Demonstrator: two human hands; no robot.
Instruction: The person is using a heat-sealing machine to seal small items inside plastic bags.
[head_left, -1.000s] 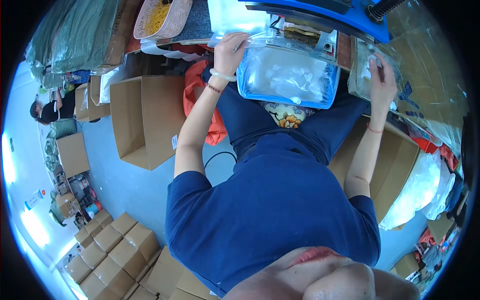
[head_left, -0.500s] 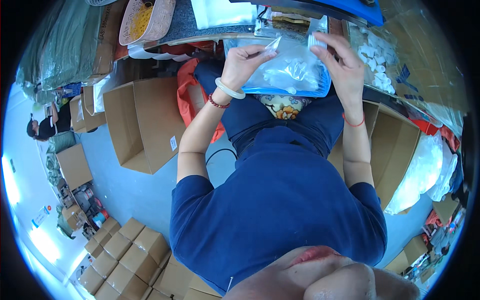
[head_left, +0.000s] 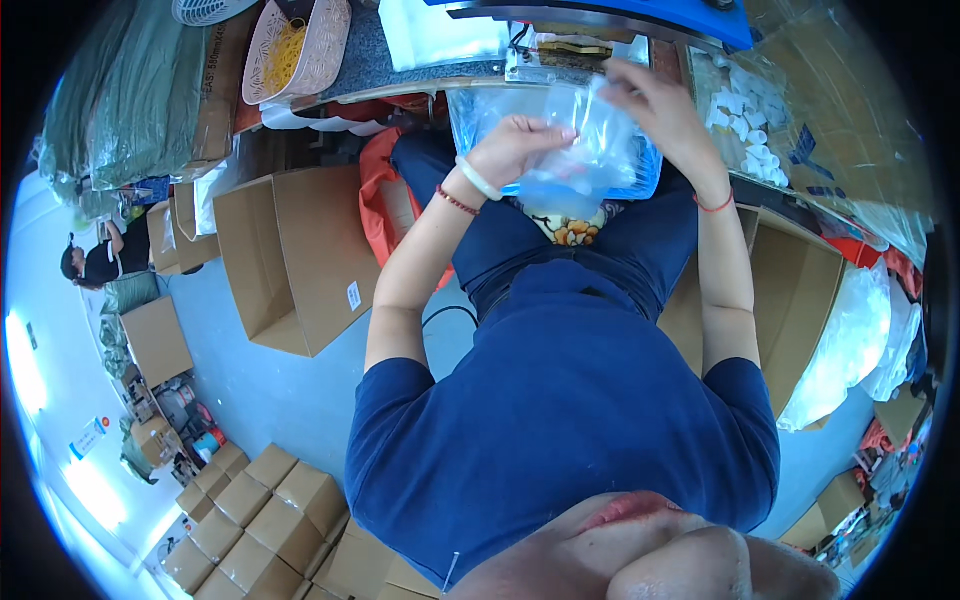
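A clear plastic bag [head_left: 592, 125] hangs in front of me above a blue tray [head_left: 650, 180] on my lap. My left hand [head_left: 520, 150] pinches the bag's left side between thumb and fingers. Beside the bag's upper right edge is my right hand [head_left: 660, 110], its fingers curled and bent toward the bag. What those fingers hold, if anything, is hidden. More clear plastic lies in the tray, mostly behind the bag. Small white plastic parts [head_left: 750, 120] are heaped on the bench to my right.
A blue machine [head_left: 700, 22] with a metal fixture [head_left: 570, 62] stands at the bench edge ahead. A basket of yellow rubber bands [head_left: 298, 50] and white sheets [head_left: 440, 35] lie left of it. Open cardboard boxes [head_left: 300, 255] flank my legs. Another person [head_left: 105, 258] is far left.
My left hand has moved right and slightly down, and the bag now spreads out between my hands. The white ribbed piece earlier at my right fingers no longer shows there.
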